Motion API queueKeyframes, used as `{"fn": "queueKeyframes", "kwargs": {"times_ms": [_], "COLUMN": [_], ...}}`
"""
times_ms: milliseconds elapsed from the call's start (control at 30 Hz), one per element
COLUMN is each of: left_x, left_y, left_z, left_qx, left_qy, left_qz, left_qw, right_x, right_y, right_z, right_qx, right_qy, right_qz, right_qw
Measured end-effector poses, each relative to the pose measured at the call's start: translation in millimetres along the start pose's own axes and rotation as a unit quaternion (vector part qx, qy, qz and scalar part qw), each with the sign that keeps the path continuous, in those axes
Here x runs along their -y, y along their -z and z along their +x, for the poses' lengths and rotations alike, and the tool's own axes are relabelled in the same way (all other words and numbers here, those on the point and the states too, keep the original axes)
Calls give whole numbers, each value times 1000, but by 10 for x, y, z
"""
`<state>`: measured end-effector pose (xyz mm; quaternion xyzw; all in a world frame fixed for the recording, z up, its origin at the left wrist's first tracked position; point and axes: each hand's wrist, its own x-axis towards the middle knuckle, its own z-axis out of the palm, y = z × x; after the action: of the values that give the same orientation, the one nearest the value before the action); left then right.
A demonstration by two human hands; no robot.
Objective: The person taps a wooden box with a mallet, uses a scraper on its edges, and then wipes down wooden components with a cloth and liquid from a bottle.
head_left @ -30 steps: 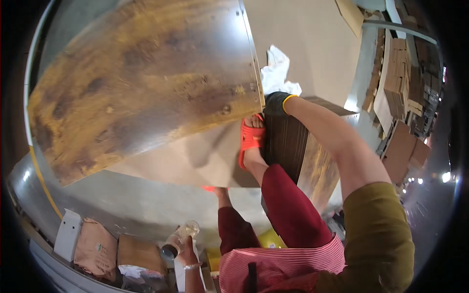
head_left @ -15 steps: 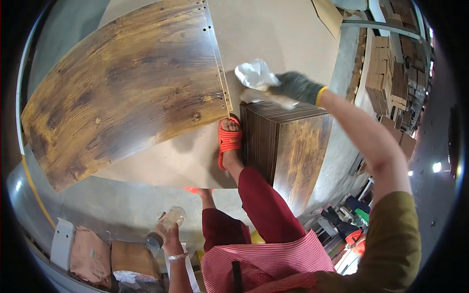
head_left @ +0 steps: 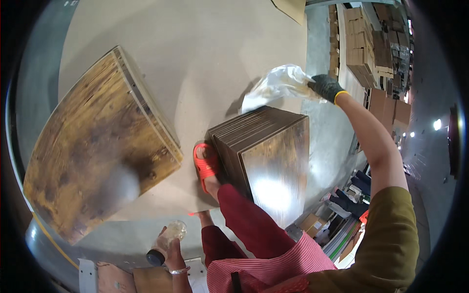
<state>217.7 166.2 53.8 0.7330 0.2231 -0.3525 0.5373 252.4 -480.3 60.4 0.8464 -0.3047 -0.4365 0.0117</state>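
In my right hand (head_left: 326, 87), which wears a dark glove with a yellow cuff, I grip the edge of a crumpled whitish sheet (head_left: 278, 88), thin like plastic or cloth. It trails leftward above the far end of a stack of wood-grain boards (head_left: 276, 163). My bare left hand (head_left: 172, 251) is low on the left, its fingers wrapped round a clear bottle (head_left: 174, 230) with a dark cap (head_left: 155, 257) pointing down. A second stack of wood-grain boards (head_left: 97, 146), with a curved outer edge, lies farther left.
Both stacks rest on a wide beige board (head_left: 205, 53). My foot in a red slipper (head_left: 205, 160) stands between them. Cardboard stacks (head_left: 359, 44) line the right side. Cardboard boxes (head_left: 154, 280) sit at the lower left, and assorted items (head_left: 349, 202) lie at the lower right.
My right hand has moved right, stretching the bunched whitish sheet out. The view has shifted, so the left stack appears lower and farther left. My left hand still holds the bottle.
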Motion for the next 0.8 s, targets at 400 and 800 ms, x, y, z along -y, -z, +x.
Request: {"fn": "queueKeyframes", "kwargs": {"times_ms": [400, 800], "left_x": [-151, -268], "left_y": [-405, -520], "left_z": [475, 576], "left_qx": [81, 93], "left_qy": [49, 25], "left_qz": [128, 127], "left_qw": [987, 987], "right_x": [227, -291], "right_y": [-1969, -1040], "right_z": [1249, 475], "right_qx": [233, 173], "right_qy": [221, -198], "right_qz": [163, 470], "right_qw": [933, 843]}}
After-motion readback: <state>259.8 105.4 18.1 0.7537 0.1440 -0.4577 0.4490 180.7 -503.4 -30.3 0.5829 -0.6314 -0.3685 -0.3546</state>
